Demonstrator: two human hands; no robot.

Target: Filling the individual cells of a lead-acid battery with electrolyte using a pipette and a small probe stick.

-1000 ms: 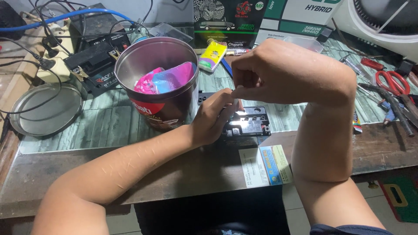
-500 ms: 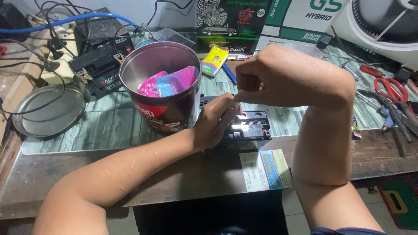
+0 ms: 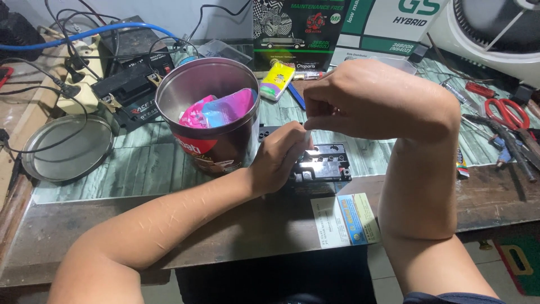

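At the middle of a cluttered desk (image 3: 112,169), near its front edge, a person's left hand (image 3: 279,163) rests curled on a small black battery (image 3: 320,169) while the right hand (image 3: 371,101), fingers pinched shut above it, holds something small and pale that cannot be made out. The battery's glossy top is uncovered and the work on it looks to be in progress, with nothing visibly finished. A round metal tin (image 3: 211,118) holding pink packets stands just left of the battery, its lid (image 3: 64,147) lying by the left edge, and red scissors (image 3: 506,112) lie toward the right edge.
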